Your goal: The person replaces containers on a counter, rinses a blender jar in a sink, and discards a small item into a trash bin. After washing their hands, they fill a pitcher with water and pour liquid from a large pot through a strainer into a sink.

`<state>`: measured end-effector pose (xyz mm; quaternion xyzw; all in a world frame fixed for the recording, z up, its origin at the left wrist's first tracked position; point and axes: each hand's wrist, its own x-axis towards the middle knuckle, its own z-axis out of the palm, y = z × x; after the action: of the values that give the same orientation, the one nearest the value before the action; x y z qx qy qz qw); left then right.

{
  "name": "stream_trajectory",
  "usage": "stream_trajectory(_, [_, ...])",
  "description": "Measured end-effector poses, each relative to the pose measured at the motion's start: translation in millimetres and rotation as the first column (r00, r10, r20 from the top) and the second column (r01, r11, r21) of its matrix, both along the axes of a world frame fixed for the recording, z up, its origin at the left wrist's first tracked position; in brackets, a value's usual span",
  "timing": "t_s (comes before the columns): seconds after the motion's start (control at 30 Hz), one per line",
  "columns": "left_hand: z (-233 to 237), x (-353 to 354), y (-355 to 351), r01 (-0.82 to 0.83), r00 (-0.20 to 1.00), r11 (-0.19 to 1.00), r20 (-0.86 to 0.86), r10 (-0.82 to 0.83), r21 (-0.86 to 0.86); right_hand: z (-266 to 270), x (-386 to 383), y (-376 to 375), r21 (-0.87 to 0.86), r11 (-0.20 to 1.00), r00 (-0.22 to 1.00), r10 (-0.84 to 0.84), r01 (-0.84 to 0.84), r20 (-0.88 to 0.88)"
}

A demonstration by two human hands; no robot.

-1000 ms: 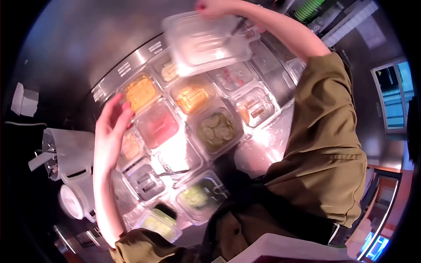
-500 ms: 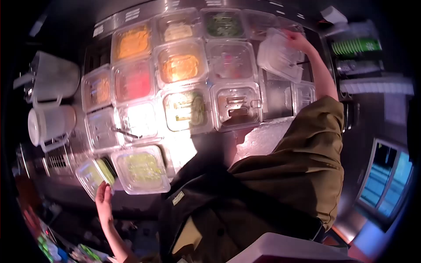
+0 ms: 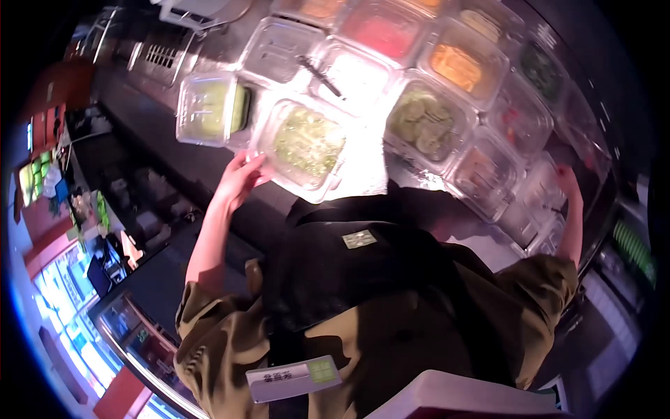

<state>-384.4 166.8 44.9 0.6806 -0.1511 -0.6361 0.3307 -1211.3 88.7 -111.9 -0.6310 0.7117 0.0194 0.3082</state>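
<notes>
My left hand [image 3: 243,178] is at the near left corner of a clear tub [image 3: 303,150] of pale green bits, its fingers closed on the rim. Beside that tub, a smaller clear container [image 3: 211,109] holds something green. Over at the far right, my right hand [image 3: 569,180] has its fingers on clear plastic lids [image 3: 543,187]; how many cannot be told. A lidded clear container [image 3: 483,174] with brownish contents sits to the left of them. Green slices, like cucumber, fill another clear tub [image 3: 427,124].
More clear tubs stand close together: one pink-red [image 3: 384,29], one orange [image 3: 457,64], one dark green [image 3: 539,70]. A dark-handled utensil [image 3: 319,75] lies across a brightly lit tub. Green stacked cups [image 3: 634,248] are at the right edge.
The view has swung, shifting the tubs up and right. My left hand has moved from the smaller green container to the larger tub's corner. My right hand has lowered the lids.
</notes>
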Motion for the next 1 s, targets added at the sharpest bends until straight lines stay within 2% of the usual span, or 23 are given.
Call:
stream_trajectory(0.07, [-1.6, 1.4, -0.9, 0.038, 0.999, 0.999, 0.028, -0.039, 0.031, 0.5, 7.3, 20.3, 0.046, 0.999, 1.0, -0.011, 0.011, 0.003])
stream_trajectory(0.17, [-26.0, 11.0, -4.3, 0.114, 0.993, 0.993, 0.01, -0.113, -0.031, 12.1, 20.4, 49.6, 0.134, 0.991, 0.999, -0.016, 0.02, -0.033])
stream_trajectory(0.23, [-22.1, 7.0, -3.7, 0.062, 0.998, 0.996, 0.016, -0.061, -0.065, 25.5, 49.9, 63.2, 0.125, 0.99, 0.995, -0.049, 0.06, -0.083])
stream_trajectory(0.27, [-12.4, 3.3, -7.3, 0.055, 0.998, 0.995, 0.008, -0.055, -0.089, 29.7, 56.7, 67.9, 0.116, 0.993, 0.985, 0.007, 0.013, -0.173])
stream_trajectory(0.33, [3.1, 7.4, -13.2, 0.045, 0.997, 0.994, -0.061, -0.051, -0.1, 19.8, 48.2, 84.9, -0.106, 0.973, 0.979, 0.201, -0.204, -0.039])
stream_trajectory(0.43, [60.4, 9.3, -47.8, 0.052, 0.99, 0.992, -0.122, -0.066, -0.117, 72.2, 96.9, 73.1, 0.18, 0.976, 0.992, -0.115, 0.123, -0.059])
stream_trajectory(0.47, [75.7, 12.9, -65.3, 0.083, 0.988, 0.99, -0.123, -0.097, -0.115, 75.7, 99.4, 71.9, 0.198, 0.969, 0.988, -0.135, 0.147, -0.071])
stream_trajectory(0.5, [87.3, 12.4, -87.4, 0.072, 0.992, 0.983, -0.087, -0.088, -0.172, 77.8, 101.7, 69.4, 0.213, 0.962, 0.984, -0.158, 0.172, -0.082])
stream_trajectory(0.53, [104.4, 4.9, -113.9, 0.048, 0.997, 0.986, -0.059, -0.058, -0.157, 78.9, 103.8, 66.9, 0.228, 0.953, 0.979, -0.181, 0.198, -0.093])
stream_trajectory(0.6, [105.4, 2.5, -176.2, 0.141, 0.971, 0.926, -0.133, -0.198, -0.35, 70.5, 101.3, 59.3, 0.21, 0.95, 0.949, -0.17, 0.229, -0.264])
stream_trajectory(0.63, [106.7, -8.7, -207.4, 0.127, 0.967, 0.905, -0.154, -0.205, -0.406, 65.5, 100.3, 58.2, 0.2, 0.947, 0.923, -0.17, 0.249, -0.345])
stream_trajectory(0.7, [79.4, -17.0, -278.8, 0.139, 0.956, 0.858, -0.16, -0.247, -0.495, 71.1, 110.6, 62.9, -0.01, 0.961, 0.928, -0.271, 0.278, -0.255])
stream_trajectory(0.73, [64.8, -25.1, -312.5, 0.115, 0.967, 0.856, -0.139, -0.212, -0.504, 74.4, 114.3, 65.9, -0.117, 0.949, 0.927, -0.313, 0.294, -0.207])
stream_trajectory(0.83, [17.9, -38.8, -402.5, 0.078, 0.984, 0.864, -0.099, -0.146, -0.497, 107.6, 158.4, 69.6, -0.245, 0.927, 0.924, -0.332, 0.282, -0.19])
stream_trajectory(0.93, [-23.7, -46.4, -464.4, 0.035, 0.994, 0.886, -0.076, -0.079, -0.462, 107.4, 170.2, 99.3, -0.271, 0.945, 0.889, -0.276, 0.182, -0.366])
stream_trajectory(1.0, [-36.7, -48.9, -485.5, 0.036, 0.998, 0.903, -0.031, -0.054, -0.428, 109.1, 186.2, 112.1, -0.306, 0.929, 0.9, -0.307, 0.211, -0.311])
